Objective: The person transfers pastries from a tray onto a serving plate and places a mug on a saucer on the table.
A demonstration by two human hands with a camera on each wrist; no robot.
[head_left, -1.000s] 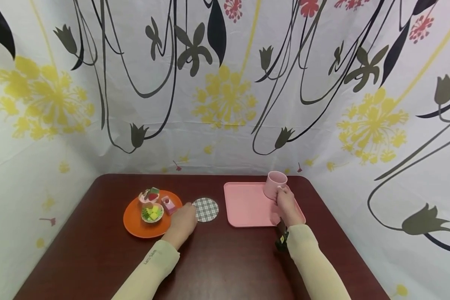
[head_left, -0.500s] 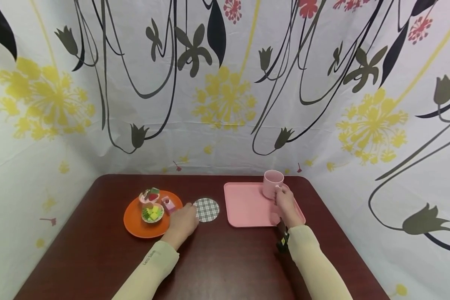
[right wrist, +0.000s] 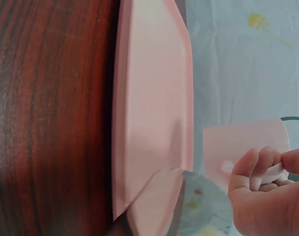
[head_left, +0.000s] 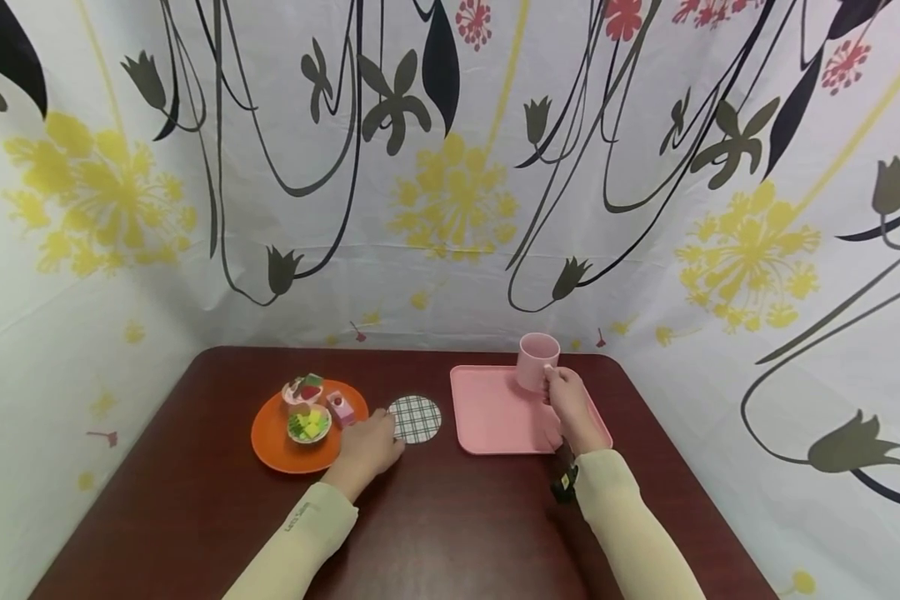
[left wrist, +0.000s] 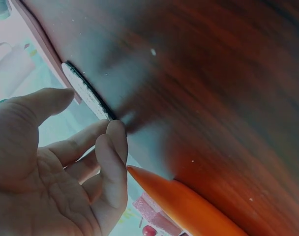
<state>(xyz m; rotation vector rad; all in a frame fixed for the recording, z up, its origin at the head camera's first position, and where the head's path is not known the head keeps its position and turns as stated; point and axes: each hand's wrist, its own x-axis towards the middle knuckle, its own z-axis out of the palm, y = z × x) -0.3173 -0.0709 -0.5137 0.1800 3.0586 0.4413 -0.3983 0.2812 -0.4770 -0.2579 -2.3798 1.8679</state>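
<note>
My right hand [head_left: 570,402] grips the handle of a pink mug [head_left: 537,362]. Upright and raised, the mug hangs over the back of a pink tray [head_left: 495,417]; the right wrist view has a gap between the mug [right wrist: 238,142] and the tray [right wrist: 157,98]. Between the tray and an orange plate [head_left: 270,446] lies a round checked coaster [head_left: 418,419]. My left hand [head_left: 367,446] is at the coaster's left side. In the left wrist view its loosely bent fingers reach the end of the coaster [left wrist: 85,91], with the thumb apart; whether they touch it I cannot tell.
On the orange plate stand a small bowl of green and yellow food [head_left: 309,425], a pink cup with a strawberry piece [head_left: 302,393] and a pink cake slice [head_left: 341,408]. A flowered cloth [head_left: 450,275] hangs behind the dark table [head_left: 457,533].
The mug has moved left and slightly up over the tray in my right hand. My left hand's fingers have spread a little beside the coaster.
</note>
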